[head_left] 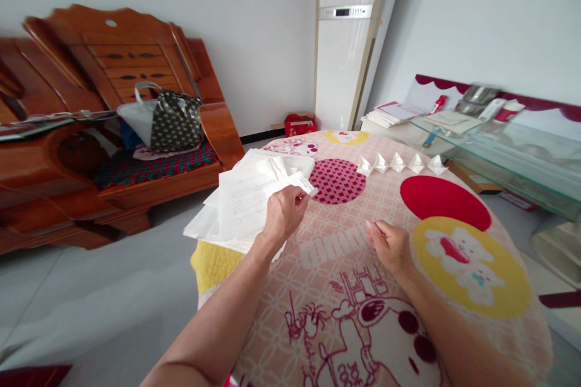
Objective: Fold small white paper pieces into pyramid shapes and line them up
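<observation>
My left hand [285, 211] pinches a white slip of paper [305, 181] with small print, just over the right side of a pile of papers. The pile of white sheets [245, 199], some printed, lies fanned out at the table's left edge, with loose pieces on top. To the right, my right hand [391, 245] is held low over the tablecloth with its fingers curled in and thumb pointing left; nothing shows in it. Beyond it, several small folded paper shapes [397, 162] with pointed tops stand in a row.
A patterned cloth [336, 278] covers the round table. At left stands a wooden bench [140, 48] with a black patterned bag [177, 121]. A glass-topped table [521, 151] with papers, a metal pot and a cup is close on the right. A tall white cabinet unit [340, 66] stands behind.
</observation>
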`<action>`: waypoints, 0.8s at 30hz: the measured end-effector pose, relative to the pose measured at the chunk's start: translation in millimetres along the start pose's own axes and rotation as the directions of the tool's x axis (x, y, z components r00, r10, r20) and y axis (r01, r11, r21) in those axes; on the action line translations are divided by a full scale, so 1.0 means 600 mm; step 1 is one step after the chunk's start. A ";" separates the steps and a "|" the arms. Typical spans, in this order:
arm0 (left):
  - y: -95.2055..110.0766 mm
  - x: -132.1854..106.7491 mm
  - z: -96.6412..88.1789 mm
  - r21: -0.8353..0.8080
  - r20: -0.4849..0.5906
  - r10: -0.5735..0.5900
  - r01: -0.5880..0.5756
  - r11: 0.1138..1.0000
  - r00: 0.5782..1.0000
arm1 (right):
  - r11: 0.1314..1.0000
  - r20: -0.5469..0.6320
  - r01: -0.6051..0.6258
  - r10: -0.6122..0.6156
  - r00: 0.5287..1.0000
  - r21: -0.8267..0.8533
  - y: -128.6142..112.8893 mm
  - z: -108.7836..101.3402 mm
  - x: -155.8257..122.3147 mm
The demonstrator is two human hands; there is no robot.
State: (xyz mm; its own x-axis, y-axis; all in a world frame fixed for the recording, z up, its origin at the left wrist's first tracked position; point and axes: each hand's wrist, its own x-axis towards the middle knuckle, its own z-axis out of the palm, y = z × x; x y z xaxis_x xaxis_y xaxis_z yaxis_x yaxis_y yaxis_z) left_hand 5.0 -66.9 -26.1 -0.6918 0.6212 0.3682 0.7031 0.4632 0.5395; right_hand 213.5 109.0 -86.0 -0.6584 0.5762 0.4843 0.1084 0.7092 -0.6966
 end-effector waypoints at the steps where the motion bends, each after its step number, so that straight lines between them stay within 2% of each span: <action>1: 0.007 -0.004 0.001 -0.073 -0.005 0.041 -0.041 0.996 0.999 | 1.000 -0.001 0.004 -0.004 1.000 -0.003 0.000 0.000 0.000; 6: 0.030 -0.023 0.018 -0.276 0.088 0.180 -0.149 0.949 0.980 | 0.998 -0.033 0.063 -0.063 0.997 0.014 -0.013 0.001 0.004; 10: 0.040 -0.032 0.031 -0.377 0.165 0.231 -0.155 0.913 0.959 | 0.990 0.002 0.136 -0.136 0.991 0.048 -0.030 0.006 0.003; 15: 0.044 -0.035 0.024 -0.515 0.283 0.316 -0.134 0.847 0.906 | 0.975 0.046 0.183 -0.190 0.981 0.126 -0.030 0.012 0.000; 17: 0.041 -0.033 0.018 -0.595 0.296 0.344 -0.110 0.796 0.891 | 0.977 0.031 0.144 -0.151 0.988 0.155 -0.024 0.010 0.001; 21: 0.025 -0.021 0.012 -0.687 0.294 0.345 -0.054 0.725 0.891 | 0.971 0.005 -0.018 0.017 1.000 0.239 -0.013 -0.005 0.006; 24: 0.011 -0.012 0.017 -0.670 0.374 0.382 -0.039 0.741 0.845 | 0.951 0.032 -0.147 0.144 0.989 0.271 -0.009 -0.017 0.009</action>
State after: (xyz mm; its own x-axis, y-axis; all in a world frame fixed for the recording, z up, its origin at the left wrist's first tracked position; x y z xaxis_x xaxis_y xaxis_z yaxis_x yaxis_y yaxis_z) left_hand 16.5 -62.0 -32.8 -0.2541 0.9384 0.2343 0.4373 -0.1046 0.8932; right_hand 216.9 112.2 -74.3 -0.6595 0.6589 0.3618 -0.0022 0.4797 -0.8774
